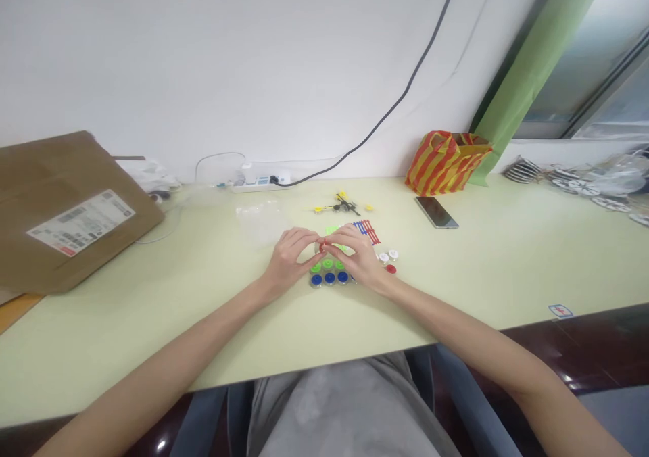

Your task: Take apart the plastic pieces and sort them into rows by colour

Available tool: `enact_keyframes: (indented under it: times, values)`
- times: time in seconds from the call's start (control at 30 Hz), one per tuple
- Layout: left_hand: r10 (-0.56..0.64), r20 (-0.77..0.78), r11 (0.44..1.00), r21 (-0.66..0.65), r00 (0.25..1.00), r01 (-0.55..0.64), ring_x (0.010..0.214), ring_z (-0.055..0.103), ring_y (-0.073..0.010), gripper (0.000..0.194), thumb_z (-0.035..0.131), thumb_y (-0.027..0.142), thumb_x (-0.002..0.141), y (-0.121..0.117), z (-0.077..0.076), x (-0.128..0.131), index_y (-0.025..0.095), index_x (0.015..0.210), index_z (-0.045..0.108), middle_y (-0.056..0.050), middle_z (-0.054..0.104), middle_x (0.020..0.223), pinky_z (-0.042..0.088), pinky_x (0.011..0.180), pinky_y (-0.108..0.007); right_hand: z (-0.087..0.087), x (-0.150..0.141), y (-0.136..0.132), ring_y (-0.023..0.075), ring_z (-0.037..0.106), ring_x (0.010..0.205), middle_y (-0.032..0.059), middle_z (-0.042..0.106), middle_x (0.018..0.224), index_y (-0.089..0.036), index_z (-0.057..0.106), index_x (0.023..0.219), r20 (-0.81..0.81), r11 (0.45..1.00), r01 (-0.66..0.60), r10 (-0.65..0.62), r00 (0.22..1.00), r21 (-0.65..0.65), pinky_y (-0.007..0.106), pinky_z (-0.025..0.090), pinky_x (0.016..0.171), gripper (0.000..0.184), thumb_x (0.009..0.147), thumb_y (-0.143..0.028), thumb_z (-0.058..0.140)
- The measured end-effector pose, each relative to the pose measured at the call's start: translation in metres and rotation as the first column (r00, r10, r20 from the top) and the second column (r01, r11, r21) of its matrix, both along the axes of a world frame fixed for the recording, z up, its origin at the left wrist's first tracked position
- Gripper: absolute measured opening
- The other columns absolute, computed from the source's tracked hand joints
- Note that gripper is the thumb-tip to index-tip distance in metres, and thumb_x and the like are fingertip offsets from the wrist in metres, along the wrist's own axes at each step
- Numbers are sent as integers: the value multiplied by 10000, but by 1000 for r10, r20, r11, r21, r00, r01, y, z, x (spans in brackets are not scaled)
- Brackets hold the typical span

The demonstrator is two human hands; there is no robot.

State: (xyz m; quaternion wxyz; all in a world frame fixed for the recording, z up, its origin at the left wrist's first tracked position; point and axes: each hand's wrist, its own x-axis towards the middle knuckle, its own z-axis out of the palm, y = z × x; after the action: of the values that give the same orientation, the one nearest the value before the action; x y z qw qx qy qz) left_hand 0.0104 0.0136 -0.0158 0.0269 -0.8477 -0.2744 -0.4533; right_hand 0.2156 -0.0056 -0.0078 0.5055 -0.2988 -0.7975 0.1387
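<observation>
Red piece (323, 247) is sitting between the fingertips of both hands in the head view, above the pale table (487, 261) and in front of the person's body. The left hand (290, 259) is pinching it from one side with thumb and fingers, and the right hand (357, 257) is pinching it from the other, so the tips are nearly meeting; the piece's exact form is being hidden by them. Just below, green discs (328, 263) and blue discs (329, 278) are lying in rows, the right hand partly covering them. White discs (384, 257) and one red disc (391, 268) are resting beside the right wrist, while red rods (372, 232) and blue rods (360, 227) are lying just beyond that hand. Farther back, a black-and-yellow assembly (345, 205) is standing or lying near the wall; which, I cannot tell. Judging by the grip, the step in hand is two-handed fingertip work on the small piece, and the next move is probably calling for steady, light pressure and careful alignment, with both wrists staying clear of the neighbouring discs.
</observation>
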Motion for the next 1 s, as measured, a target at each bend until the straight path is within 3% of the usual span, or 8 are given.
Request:
enact_keyframes:
  times: [0.17,0.4,0.57,0.7,0.77,0.87,1.0]
  values:
    - [-61,14,998,-4,998,61,898,637,-204,167,669,302,964,1,-2,-1,213,1105,654,-65,714,970,490,803,-375,3,-1,-3,223,614,897,63,721,926,-229,712,1019,-25,996,-34,32,999,-82,379,474,831,248,1023,-421,555]
    - [-130,24,991,26,991,130,856,618,-197,168,717,296,929,-1,1,-3,213,1053,640,-56,694,927,488,777,-361,6,-1,-7,197,615,880,35,661,899,-223,652,951,-107,953,-193,172,979,-232,345,478,839,238,1002,-444,581]
    - [-212,85,963,-150,974,223,880,622,-186,135,695,292,941,-9,9,1,207,1031,639,-61,656,951,512,795,-334,11,1,-6,176,558,790,25,627,849,-210,610,867,-111,921,-246,222,969,-303,316,459,744,281,971,-471,613]
    - [-219,116,914,-322,969,246,782,584,-155,167,673,353,954,-14,16,6,195,931,622,-29,621,862,501,747,-293,12,4,0,160,532,735,8,599,812,-213,540,837,-152,888,-298,260,954,-351,300,448,691,311,935,-486,651]
    - [-203,118,890,-392,972,233,741,565,-147,210,666,390,954,-16,17,9,194,899,614,-13,608,811,497,727,-284,14,7,4,161,552,742,9,604,813,-217,513,836,-172,845,-352,308,936,-402,301,463,696,332,927,-505,652]
    - [-221,114,849,-466,969,248,731,585,-149,235,655,423,955,-19,18,11,194,911,629,-12,630,805,505,718,-284,19,14,8,163,583,752,16,631,824,-218,497,841,-189,738,-459,424,886,-494,300,487,696,382,904,-552,671]
    - [-235,60,854,-463,970,236,708,598,-139,217,629,407,972,-17,16,6,194,929,635,-9,643,795,501,706,-272,26,27,11,150,590,682,-4,612,765,-218,500,884,-216,605,-551,537,815,-575,298,502,669,379,917,-559,661]
